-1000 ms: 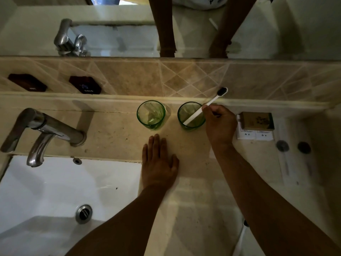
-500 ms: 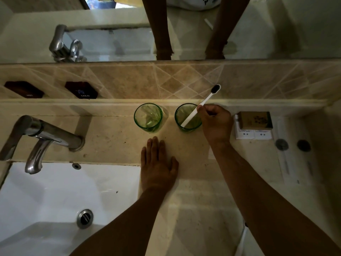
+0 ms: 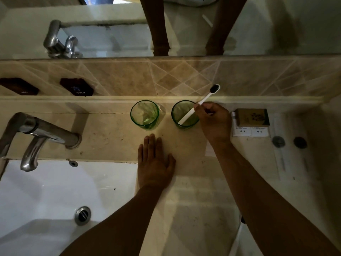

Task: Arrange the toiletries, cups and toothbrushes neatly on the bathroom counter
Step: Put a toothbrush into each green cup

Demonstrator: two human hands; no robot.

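Two green glass cups stand side by side at the back of the beige counter: the left cup [image 3: 144,114] and the right cup [image 3: 184,114]. A white toothbrush [image 3: 203,101] with black bristles leans in the right cup, handle end at the bottom, head tilted up to the right. My right hand [image 3: 215,122] pinches its handle just beside the cup's rim. My left hand [image 3: 156,163] lies flat on the counter in front of the cups, fingers together, holding nothing.
A brown box [image 3: 251,117] on white sachets [image 3: 250,132] sits right of the cups. Two wrapped items with dark round heads [image 3: 278,142] lie further right. A chrome tap [image 3: 38,133] and white basin [image 3: 46,193] are at left. A mirror runs along the back.
The toothbrush stays in the right cup with my right hand on it; its tilt has shifted very slightly. My left hand has not moved.
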